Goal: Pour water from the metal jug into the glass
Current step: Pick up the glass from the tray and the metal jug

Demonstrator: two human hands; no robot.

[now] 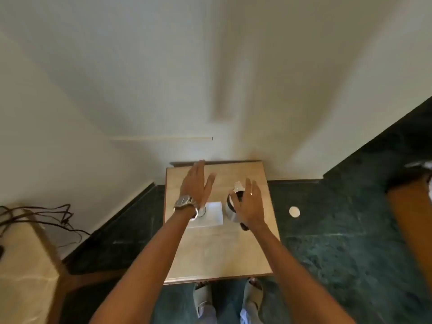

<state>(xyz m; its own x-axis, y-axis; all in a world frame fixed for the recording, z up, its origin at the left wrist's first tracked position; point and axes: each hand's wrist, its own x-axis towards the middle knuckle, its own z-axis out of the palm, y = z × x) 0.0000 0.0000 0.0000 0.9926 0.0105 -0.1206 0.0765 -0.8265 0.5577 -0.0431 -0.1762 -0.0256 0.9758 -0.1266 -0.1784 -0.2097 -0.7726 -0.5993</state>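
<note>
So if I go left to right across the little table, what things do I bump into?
Left hand with the wristwatch → glass on the white tray → metal jug → right hand, open over the jug.

Pale, off-white wall (pixel 140 66) from nine through one o'clock, soft shadow bands across it. Dark green stone floor (pixel 350 242) from three to seven o'clock, with a small white disc (pixel 294 211) at three. Light wooden table (pixel 219 258) at centre, set against the wall. Cream cabinet (pixel 25 265) at eight o'clock, tangled dark cables (pixel 46 216) above it.
</note>
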